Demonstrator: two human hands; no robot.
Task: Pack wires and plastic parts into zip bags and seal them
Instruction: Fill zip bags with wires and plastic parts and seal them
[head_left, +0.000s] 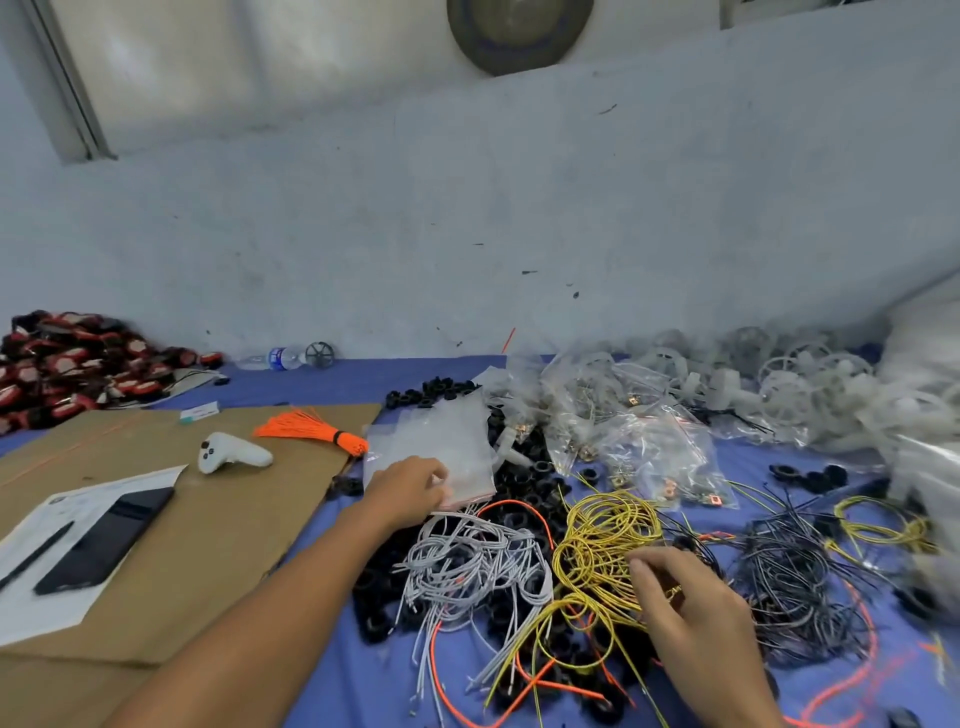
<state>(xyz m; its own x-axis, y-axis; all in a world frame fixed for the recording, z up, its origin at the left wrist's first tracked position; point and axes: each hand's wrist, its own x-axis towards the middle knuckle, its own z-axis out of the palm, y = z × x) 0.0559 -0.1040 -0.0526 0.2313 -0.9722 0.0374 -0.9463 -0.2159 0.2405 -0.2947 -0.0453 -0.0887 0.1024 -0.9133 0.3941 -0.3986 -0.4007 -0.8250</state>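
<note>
A stack of empty clear zip bags (436, 441) with red seal strips lies on black plastic rings (524, 478). My left hand (408, 491) reaches to the stack's near edge and pinches a bag there. My right hand (691, 608) rests with curled fingers on a tangle of yellow wires (597, 540); whether it grips any is unclear. White wires (467, 556) lie between the hands, with orange wires (524, 670) underneath. Black wires (795, 577) spread to the right.
Filled zip bags (644, 447) and white plastic parts (810, 384) pile up at the back right. A cardboard sheet (171, 525) on the left carries a phone (104, 540), a white controller (234, 452), papers and an orange tie bundle (311, 428). Red-black items (67, 374) heap far left.
</note>
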